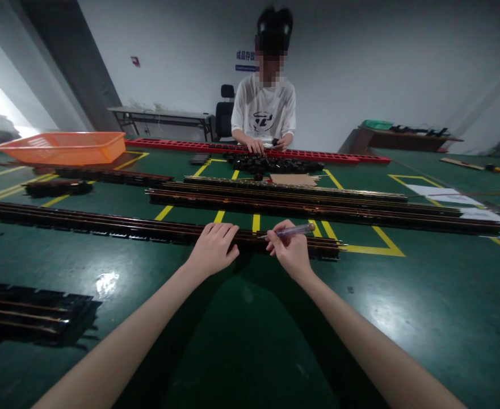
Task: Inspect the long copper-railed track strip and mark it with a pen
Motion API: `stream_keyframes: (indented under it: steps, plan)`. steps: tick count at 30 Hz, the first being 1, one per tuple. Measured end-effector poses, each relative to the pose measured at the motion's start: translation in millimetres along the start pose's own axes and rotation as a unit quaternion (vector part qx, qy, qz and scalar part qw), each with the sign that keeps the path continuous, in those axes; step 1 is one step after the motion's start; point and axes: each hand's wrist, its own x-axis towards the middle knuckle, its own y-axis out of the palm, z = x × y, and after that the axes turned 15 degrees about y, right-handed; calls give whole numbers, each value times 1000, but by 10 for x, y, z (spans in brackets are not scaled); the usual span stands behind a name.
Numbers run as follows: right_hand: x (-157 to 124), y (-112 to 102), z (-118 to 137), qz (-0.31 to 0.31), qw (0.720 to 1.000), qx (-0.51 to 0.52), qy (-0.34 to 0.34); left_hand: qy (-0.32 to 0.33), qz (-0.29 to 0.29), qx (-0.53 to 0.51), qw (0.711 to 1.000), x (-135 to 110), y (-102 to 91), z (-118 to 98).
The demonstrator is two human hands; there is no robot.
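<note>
Hands are working on a long dark rail (pixel 156 230) that is lying flat across the green floor (pixel 250 341). It is thin, black and brown, with shiny stripes running along it. The left hand (pixel 213 248) is lying open on the rail, fingers pressing down on top. Just beside it, the right hand (pixel 291 250) is closed around a clear-handled screwdriver (pixel 290 230), and its tip is pointing left, touching the rail.

An orange basket (pixel 64 146) is sitting far off on the left. More long rails (pixel 318 207) are lying behind the first one, well apart from the hands. Past them, a pile of small black parts (pixel 275 165) is lying by a long red strip (pixel 253 149), where a person in a white shirt (pixel 264 111) is sitting and handling the parts. Yellow lines (pixel 373 238) are marking the floor, and white walls (pixel 381 57) are standing behind.
</note>
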Motion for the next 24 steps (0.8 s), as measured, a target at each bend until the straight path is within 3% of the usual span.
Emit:
stream_keyframes:
  steps: [8,14,24]
  plan:
    - [6,-72,-30,11,999,33,7,-45,-2,-26,999,141,0,-185]
    - [-40,-87,-112,8,998,59,6,-47,-15,-25,998,134,32,-169]
    - [-78,-103,-75,-48,998,49,2,-38,-22,-24,999,107,61,-156]
